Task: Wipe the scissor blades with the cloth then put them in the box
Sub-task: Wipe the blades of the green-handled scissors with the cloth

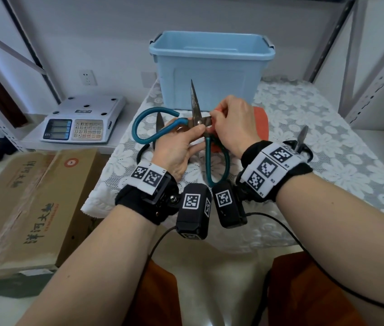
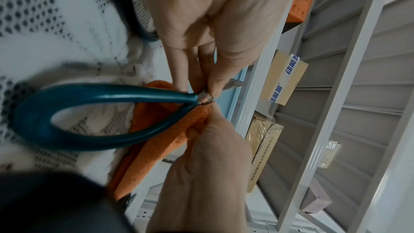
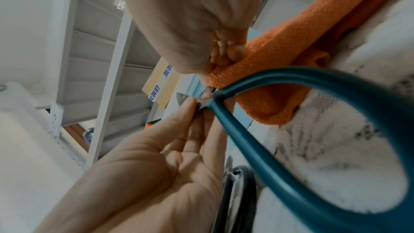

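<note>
Over the table, teal-handled scissors (image 1: 148,128) stand wide apart, one blade (image 1: 194,100) pointing up toward the light blue box (image 1: 209,67) behind. My left hand (image 1: 195,132) pinches them at the pivot between thumb and fingers; in the left wrist view that hand (image 2: 202,93) reaches in from the top. My right hand (image 1: 213,118) grips the orange cloth (image 1: 260,123) and pinches it around the other blade beside the pivot. That blade is mostly hidden by the cloth (image 3: 280,50) and my right hand (image 3: 215,72).
Black-handled scissors (image 1: 159,123) lie behind my left hand, and another pair (image 1: 302,138) lies near my right wrist. The table has a white lace cover (image 1: 315,118). A weighing scale (image 1: 85,121) and a cardboard carton (image 1: 28,203) are to the left. Metal shelving uprights (image 1: 351,67) flank the table.
</note>
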